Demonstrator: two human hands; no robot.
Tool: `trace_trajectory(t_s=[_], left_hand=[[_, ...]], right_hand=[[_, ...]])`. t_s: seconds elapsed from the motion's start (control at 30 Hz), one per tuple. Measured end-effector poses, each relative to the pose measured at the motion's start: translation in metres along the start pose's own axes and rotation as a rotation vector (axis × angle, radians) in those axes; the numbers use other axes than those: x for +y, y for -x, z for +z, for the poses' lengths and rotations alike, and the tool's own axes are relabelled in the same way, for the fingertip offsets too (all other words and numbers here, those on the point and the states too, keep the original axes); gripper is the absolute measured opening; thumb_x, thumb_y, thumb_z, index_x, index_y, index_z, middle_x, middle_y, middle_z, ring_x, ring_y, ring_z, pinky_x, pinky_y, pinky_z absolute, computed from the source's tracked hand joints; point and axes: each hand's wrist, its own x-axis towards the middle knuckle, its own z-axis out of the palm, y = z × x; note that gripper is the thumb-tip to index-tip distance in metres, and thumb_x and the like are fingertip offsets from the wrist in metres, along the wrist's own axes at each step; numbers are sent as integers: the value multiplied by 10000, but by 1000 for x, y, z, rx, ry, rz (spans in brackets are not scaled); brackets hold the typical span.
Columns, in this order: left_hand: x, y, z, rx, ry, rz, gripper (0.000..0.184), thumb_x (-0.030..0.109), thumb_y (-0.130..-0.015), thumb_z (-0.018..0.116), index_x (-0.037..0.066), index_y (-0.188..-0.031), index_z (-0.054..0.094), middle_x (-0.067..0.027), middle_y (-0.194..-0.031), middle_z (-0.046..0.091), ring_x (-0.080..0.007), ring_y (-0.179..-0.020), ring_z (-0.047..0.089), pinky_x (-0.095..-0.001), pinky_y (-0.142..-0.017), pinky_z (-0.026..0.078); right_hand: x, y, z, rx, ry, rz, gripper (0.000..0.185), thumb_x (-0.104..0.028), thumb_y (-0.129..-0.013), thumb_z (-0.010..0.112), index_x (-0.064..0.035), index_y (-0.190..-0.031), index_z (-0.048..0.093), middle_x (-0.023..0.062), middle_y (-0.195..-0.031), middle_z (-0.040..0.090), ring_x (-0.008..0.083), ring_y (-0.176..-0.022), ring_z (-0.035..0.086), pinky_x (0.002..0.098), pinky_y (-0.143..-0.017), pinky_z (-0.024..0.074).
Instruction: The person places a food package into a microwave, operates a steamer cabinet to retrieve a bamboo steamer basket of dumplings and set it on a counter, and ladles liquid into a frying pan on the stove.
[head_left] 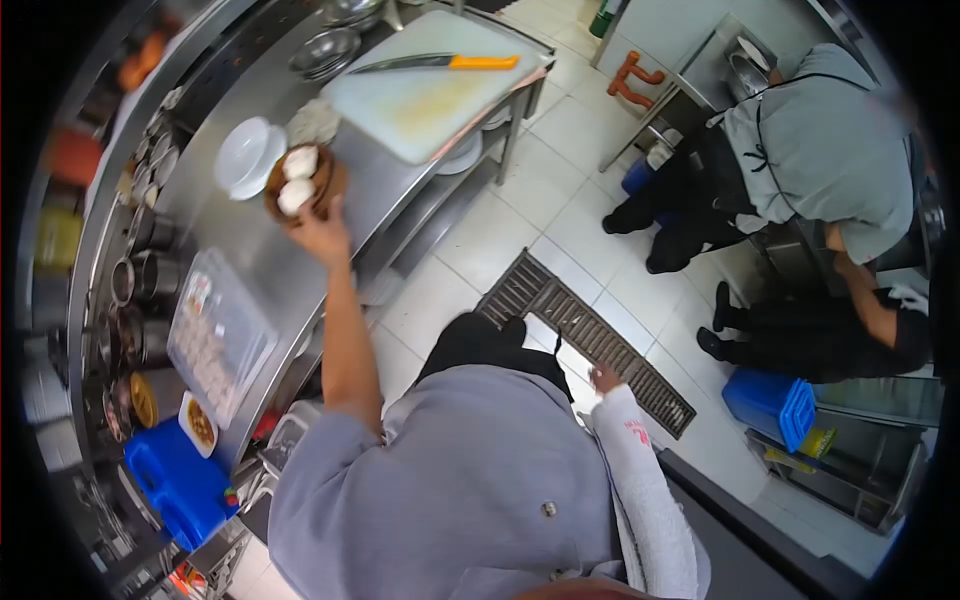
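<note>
Left of the upper middle of the frame, the left hand (322,235) is at the near rim of a round brown basket (336,178), its fingers clamped on that edge. Two white buns (297,195) sit in the basket, one above the other in the frame. The basket is over the metal table (225,225); whether it touches the surface I cannot tell.

Just beside it, toward the left, are white dishes (242,165), and above it lies a crumpled pale item (314,122). In the upper middle, an orange-handled knife (485,62) rests on a white cutting board (420,110). Lower left, a clear container (248,315) holds pale pieces (207,365).

The right hand (604,378), right of the frame's centre, extends from a white-covered forearm (640,470) near the floor drain (590,340); I cannot tell whether its fingers are apart or together. Co-workers (830,150) stand at the right.
</note>
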Motion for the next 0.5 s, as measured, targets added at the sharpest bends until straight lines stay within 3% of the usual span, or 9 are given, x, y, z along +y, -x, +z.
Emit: trace_trajectory(t_s=[0.03, 0.1, 0.13, 0.23, 0.3, 0.33, 0.37, 0.43, 0.5], left_hand=[[-4, -5, 1, -35, -118, -146, 541, 422, -703, 803, 87, -1094, 636, -278, -1083, 540, -421, -1014, 503, -467, -901, 406], [0, -5, -9, 54, -106, -59, 506, 426, -710, 802, 69, -1041, 661, -256, -1018, 573, -401, -986, 524, -446, -876, 420], [-2, -5, -15, 5, -87, -58, 493, 411, -715, 805, 60, -1032, 665, -242, -1018, 583, -390, -1004, 527, -444, -893, 413], [59, 8, -39, -29, -54, -125, 397, 270, -741, 810, 28, -1006, 640, -193, -1074, 551, -347, -1023, 519, -420, -905, 403], [85, 16, -34, -24, 182, -117, 305, 55, -769, 775, 9, -1006, 591, -125, -1088, 492, -243, -1052, 519, -374, -945, 418], [101, 13, -30, -37, 230, -88, 315, -27, -767, 749, -2, -1024, 569, -121, -1119, 475, -235, -1064, 517, -368, -966, 415], [129, 4, -27, -80, 259, -83, 308, -42, -780, 732, -13, -1027, 551, -88, -1090, 503, -199, -1033, 522, -329, -919, 445], [181, -21, -5, -95, 259, -101, 333, -71, -746, 735, -9, -1020, 555, -93, -1100, 490, -209, -1044, 517, -321, -957, 406], [226, -54, 28, -284, 287, 30, 385, -73, -686, 762, -3, -1010, 566, -99, -1144, 486, -224, -1070, 511, -320, -982, 376]], right_hand=[[-50, -34, -58, 46, 162, -83, 279, -278, -878, 510, -25, -929, 615, 209, -816, 645, 340, -738, 639, 432, -682, 505], [-111, -120, -141, 53, -2, 21, 372, -295, -849, 614, -44, -1124, 609, 204, -912, 662, 304, -853, 646, 382, -767, 501], [-150, -157, -183, 65, -59, -113, 407, -305, -825, 627, -57, -1146, 592, 218, -925, 662, 341, -888, 649, 401, -787, 509], [-276, -250, -284, 68, -94, -401, 386, -255, -849, 621, -48, -1171, 578, 189, -914, 652, 318, -842, 639, 374, -763, 501], [-344, -295, -321, 59, -246, -569, 344, -213, -881, 603, -28, -1170, 571, 169, -937, 651, 291, -862, 637, 365, -784, 505], [-376, -314, -340, 26, -335, -611, 330, -201, -893, 595, -23, -1170, 569, 162, -948, 651, 281, -871, 637, 364, -796, 506], [-401, -330, -356, -32, -363, -615, 320, -190, -899, 593, -23, -1171, 569, 157, -963, 649, 271, -891, 635, 362, -813, 503], [-440, -359, -388, -83, -403, -624, 310, -178, -904, 592, -23, -1172, 569, 152, -979, 646, 261, -911, 634, 361, -830, 501], [-472, -387, -424, -178, -398, -844, 305, -165, -895, 611, -27, -1165, 574, 145, -1004, 638, 246, -931, 630, 346, -827, 501]])
